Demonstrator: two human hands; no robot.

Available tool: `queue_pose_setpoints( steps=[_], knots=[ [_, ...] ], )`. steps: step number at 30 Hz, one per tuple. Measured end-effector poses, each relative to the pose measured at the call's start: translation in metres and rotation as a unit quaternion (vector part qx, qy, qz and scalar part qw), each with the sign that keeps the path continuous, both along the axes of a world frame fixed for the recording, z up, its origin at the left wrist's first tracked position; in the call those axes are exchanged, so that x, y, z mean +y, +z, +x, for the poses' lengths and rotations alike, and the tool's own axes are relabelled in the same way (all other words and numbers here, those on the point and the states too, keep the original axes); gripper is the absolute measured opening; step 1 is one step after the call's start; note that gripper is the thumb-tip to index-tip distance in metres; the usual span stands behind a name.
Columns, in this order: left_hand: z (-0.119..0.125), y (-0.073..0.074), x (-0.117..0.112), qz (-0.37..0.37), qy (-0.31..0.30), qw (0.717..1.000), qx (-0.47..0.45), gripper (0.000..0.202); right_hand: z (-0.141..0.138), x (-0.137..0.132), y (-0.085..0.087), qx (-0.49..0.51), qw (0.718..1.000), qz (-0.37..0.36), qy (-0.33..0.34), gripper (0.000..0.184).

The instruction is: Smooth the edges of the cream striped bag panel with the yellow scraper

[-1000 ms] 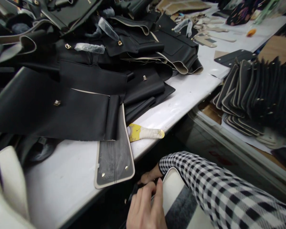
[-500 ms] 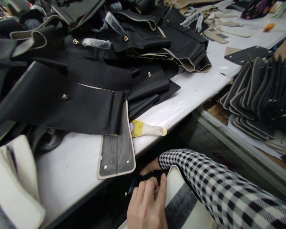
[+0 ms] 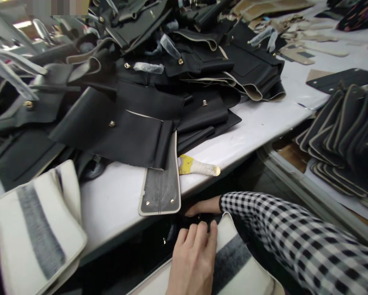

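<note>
In the lower middle, my left hand (image 3: pixel 192 258) has its fingers curled over the edge of a cream bag piece with a dark grey stripe (image 3: pixel 233 246). Black glossy material with a small gold fitting lies beside it in the dark space below the table edge. My right hand (image 3: pixel 199 208) reaches in behind the cream piece from a black-and-white checked sleeve (image 3: pixel 273 217); its fingers are hidden. Just above, a dark grey panel with a cream edge and two gold studs (image 3: pixel 161 194) overhangs the table edge. A brush-like tool with a yellow-and-white handle (image 3: pixel 199 166) lies beside that panel.
Black leather bag pieces (image 3: pixel 135 135) are heaped across the white table (image 3: pixel 119 192). Cream pieces with a grey stripe (image 3: pixel 33 221) lie folded at the left. Dark edged panels (image 3: pixel 340 135) stand stacked in a tray at the right, across a dark gap.
The view has swung left, so the table things sit further right. My left hand's fingers have drawn closer together on the cream piece. My right hand stays behind it.
</note>
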State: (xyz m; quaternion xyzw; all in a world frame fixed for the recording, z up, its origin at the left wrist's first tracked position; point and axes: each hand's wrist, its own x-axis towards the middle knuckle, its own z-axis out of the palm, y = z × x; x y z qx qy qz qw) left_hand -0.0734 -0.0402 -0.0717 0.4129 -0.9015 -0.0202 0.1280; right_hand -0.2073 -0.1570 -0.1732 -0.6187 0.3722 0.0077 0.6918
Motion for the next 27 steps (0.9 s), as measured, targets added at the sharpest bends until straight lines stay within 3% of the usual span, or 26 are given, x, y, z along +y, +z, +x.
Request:
queue_pose_setpoints(
  steps=[6, 9, 12, 20, 23, 27],
  knots=[
    [-0.003, 0.017, 0.004, 0.014, 0.020, 0.999, -0.044, 0.044, -0.009, -0.005, 0.049, 0.064, 0.996, -0.034, 0.051, 0.040],
    [-0.003, 0.029, 0.008, 0.084, 0.053, 0.994, -0.042, 0.043, -0.034, 0.002, 0.081, 0.057, 0.995, -0.062, 0.061, 0.032],
    [0.004, 0.040, 0.012, 0.145, 0.110, 0.983, 0.016, 0.041, -0.051, 0.009, 0.102, 0.061, 0.990, -0.105, 0.068, 0.034],
    [0.049, 0.047, 0.029, 0.217, 0.239, 0.938, 0.129, 0.028, -0.040, 0.025, 0.120, 0.069, 0.961, -0.207, 0.168, 0.043],
    [0.055, 0.047, 0.033, 0.224, 0.255, 0.930, 0.144, 0.026, -0.027, 0.023, 0.126, 0.087, 0.945, -0.235, 0.209, 0.046],
    [0.055, 0.042, 0.033, 0.212, 0.252, 0.933, 0.143, 0.027, 0.007, 0.022, 0.126, 0.098, 0.935, -0.253, 0.230, 0.069]
  ],
)
